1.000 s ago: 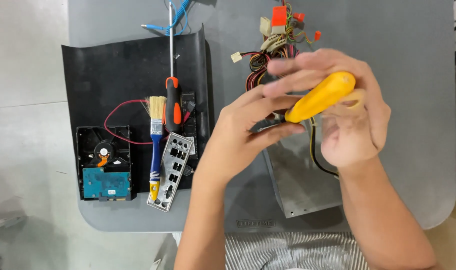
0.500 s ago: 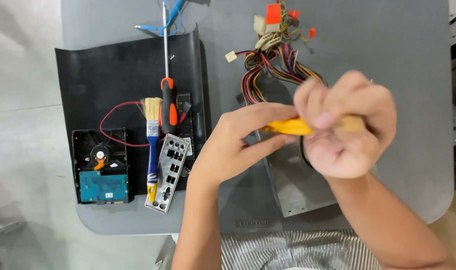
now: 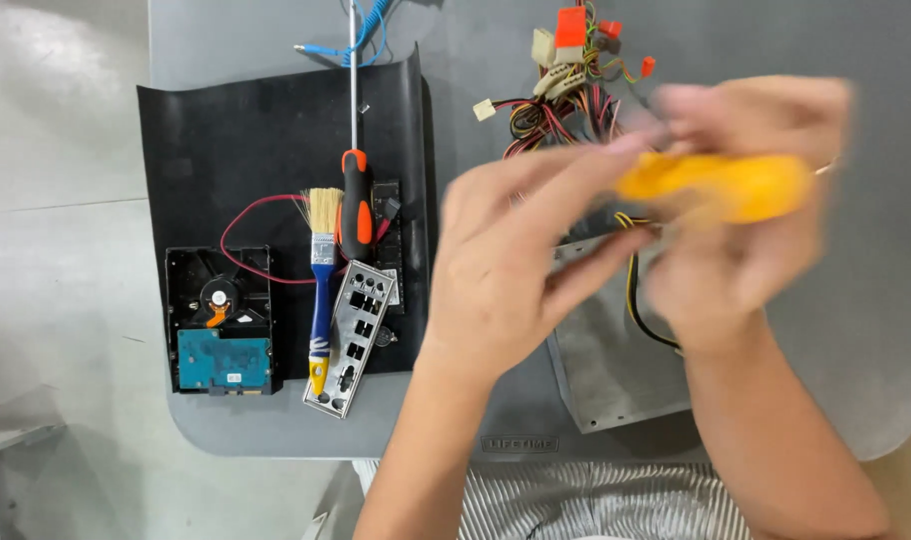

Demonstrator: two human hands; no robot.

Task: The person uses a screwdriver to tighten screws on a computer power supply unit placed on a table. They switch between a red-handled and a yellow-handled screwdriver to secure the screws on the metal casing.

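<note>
My right hand [image 3: 746,200] is closed around a yellow-orange tool handle [image 3: 721,185], held level above the grey table [image 3: 856,400]; it is blurred by motion. My left hand [image 3: 521,260] reaches in from the left, its fingertips touching the handle's left end. Below both hands lies a grey metal power supply box [image 3: 616,370] with a bundle of coloured wires and connectors [image 3: 576,80] fanning out toward the table's far edge. The tool's tip is hidden behind my fingers.
A black mat [image 3: 266,130] at the left holds a bare hard drive [image 3: 221,320], a blue-handled brush [image 3: 322,290], a red and black screwdriver [image 3: 355,190], a metal port plate [image 3: 354,335] and a red wire. A blue cable [image 3: 361,30] lies at the far edge.
The yellow handle has swung from tilted to level. Both hands shifted slightly to the right and upward, and my left fingers have closed in on the handle's end.
</note>
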